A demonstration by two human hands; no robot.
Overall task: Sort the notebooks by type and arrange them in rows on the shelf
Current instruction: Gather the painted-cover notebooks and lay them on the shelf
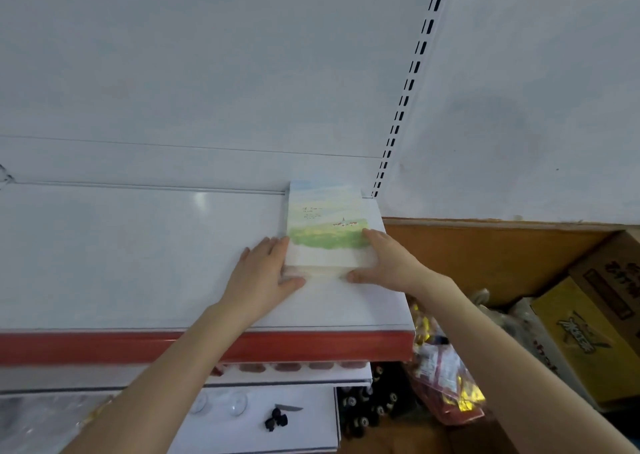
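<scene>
Head view looks down on my two hands flanking a stack of notebooks point(325, 218) that lies flat on the white shelf point(138, 252), at its far right corner, against the back panel and just beside the slotted upright point(408, 83). The top cover shows a watercolour meadow under a pale sky.

My left hand point(263, 270) lies on the shelf at the stack's left side. Its fingers point(273, 245) are straight and close together, their tips touching the stack's left edge, and the thumb point(292, 284) stretches right along the near edge. Nothing is clenched; the hand is flat and pressing.

My right hand point(388, 263) mirrors it on the right side. Its fingers point(375, 237) are extended along the right edge, the tips reaching the green part of the cover, and its thumb point(356, 276) points left along the near edge. It too is spread out, touching the stack without curling round it.

A red strip point(104, 346) runs along the shelf's near edge. To the right, lower down, sit a yellow cardboard box point(581, 342) and some shiny packets point(446, 377).
</scene>
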